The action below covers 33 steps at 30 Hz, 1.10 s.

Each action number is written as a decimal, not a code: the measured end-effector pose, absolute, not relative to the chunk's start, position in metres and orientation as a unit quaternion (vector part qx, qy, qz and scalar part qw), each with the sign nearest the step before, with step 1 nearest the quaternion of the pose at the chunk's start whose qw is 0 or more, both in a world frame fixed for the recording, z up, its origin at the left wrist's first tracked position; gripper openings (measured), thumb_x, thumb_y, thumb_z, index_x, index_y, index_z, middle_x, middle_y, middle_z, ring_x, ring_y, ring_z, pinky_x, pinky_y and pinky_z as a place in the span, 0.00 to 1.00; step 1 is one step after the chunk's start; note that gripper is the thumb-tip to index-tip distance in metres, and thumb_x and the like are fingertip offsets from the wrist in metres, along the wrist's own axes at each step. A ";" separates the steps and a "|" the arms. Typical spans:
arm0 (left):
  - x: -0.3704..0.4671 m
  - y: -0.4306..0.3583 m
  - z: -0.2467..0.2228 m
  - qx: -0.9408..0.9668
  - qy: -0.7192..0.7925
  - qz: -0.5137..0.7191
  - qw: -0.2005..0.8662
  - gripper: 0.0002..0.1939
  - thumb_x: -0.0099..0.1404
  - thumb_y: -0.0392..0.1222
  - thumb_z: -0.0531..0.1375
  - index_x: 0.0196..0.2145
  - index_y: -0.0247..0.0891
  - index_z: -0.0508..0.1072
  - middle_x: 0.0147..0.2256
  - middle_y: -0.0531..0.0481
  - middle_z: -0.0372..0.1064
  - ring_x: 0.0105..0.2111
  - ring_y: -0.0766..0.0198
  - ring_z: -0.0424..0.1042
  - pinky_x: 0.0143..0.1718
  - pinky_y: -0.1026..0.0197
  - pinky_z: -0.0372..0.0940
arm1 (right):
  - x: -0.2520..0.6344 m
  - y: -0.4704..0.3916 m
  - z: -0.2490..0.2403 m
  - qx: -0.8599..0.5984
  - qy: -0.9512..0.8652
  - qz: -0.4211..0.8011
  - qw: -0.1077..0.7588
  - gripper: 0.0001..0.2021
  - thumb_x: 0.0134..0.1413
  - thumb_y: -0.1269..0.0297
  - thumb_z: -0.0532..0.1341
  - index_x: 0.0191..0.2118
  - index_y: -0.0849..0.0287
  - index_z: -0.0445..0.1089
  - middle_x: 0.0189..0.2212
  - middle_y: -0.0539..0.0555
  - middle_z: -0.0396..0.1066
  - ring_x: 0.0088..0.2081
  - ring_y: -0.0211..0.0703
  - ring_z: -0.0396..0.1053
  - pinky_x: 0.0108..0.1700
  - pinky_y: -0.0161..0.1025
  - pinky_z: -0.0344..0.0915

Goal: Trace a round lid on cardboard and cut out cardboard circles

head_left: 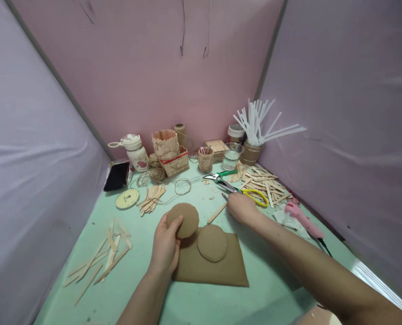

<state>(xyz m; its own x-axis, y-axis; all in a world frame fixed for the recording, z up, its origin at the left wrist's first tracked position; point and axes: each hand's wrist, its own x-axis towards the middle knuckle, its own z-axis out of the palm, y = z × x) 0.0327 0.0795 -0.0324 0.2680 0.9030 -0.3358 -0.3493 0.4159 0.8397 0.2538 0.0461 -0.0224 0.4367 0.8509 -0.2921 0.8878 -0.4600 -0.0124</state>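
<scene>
My left hand [167,241] pinches a round brown cardboard disc [186,220], thumb on its upper face. Just below and to the right, a second cardboard disc [212,243] lies on a rectangular cardboard sheet [210,273]. My right hand [242,207] is stretched forward on the table, its fingers curled down and mostly hidden. Beside its fingertips shows the end of a pen [224,197]. Scissors with yellow handles [257,197] lie right against this hand; whether it grips them or the pen is hidden. A single wooden stick [217,213] lies to its left.
Green-handled pruning shears [226,175] and a pile of wooden sticks [265,183] lie behind my right hand. A pink glue gun [304,220] is at right. Loose sticks [101,257] lie at left. A water cup [232,157], stick-covered containers [165,144] and a bottle [136,153] line the back.
</scene>
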 end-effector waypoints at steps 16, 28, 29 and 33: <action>0.031 0.084 -0.030 0.333 0.433 0.447 0.709 0.27 0.53 0.39 0.66 0.51 0.39 0.67 0.44 0.44 0.73 0.38 0.60 0.75 0.38 0.60 0.69 | 0.193 -0.026 -0.031 0.695 0.671 -0.236 -0.104 0.45 0.39 0.49 0.70 0.63 0.56 0.53 0.60 0.61 0.57 0.46 0.55 0.72 0.40 0.43 0.66; 0.024 0.076 -0.031 0.534 0.484 0.235 0.652 0.29 0.54 0.36 0.60 0.55 0.41 0.65 0.39 0.45 0.73 0.33 0.60 0.72 0.30 0.63 0.65 | 0.247 0.057 -0.024 0.736 0.658 -0.149 -0.049 0.41 0.34 0.45 0.73 0.54 0.59 0.64 0.48 0.60 0.65 0.43 0.52 0.72 0.36 0.38 0.65; 0.023 0.075 -0.032 0.554 0.483 0.225 0.639 0.28 0.54 0.36 0.59 0.54 0.42 0.67 0.40 0.45 0.73 0.34 0.59 0.72 0.31 0.62 0.65 | 0.251 0.068 -0.022 0.730 0.666 -0.145 -0.047 0.39 0.37 0.46 0.72 0.54 0.59 0.64 0.49 0.60 0.65 0.44 0.51 0.71 0.39 0.38 0.66; 0.021 0.073 -0.032 0.575 0.480 0.231 0.621 0.25 0.53 0.36 0.59 0.50 0.42 0.71 0.41 0.45 0.74 0.36 0.58 0.72 0.34 0.61 0.65 | 0.256 0.128 -0.013 0.723 0.683 -0.092 -0.035 0.24 0.59 0.54 0.61 0.56 0.63 0.63 0.53 0.64 0.64 0.52 0.51 0.67 0.51 0.44 0.65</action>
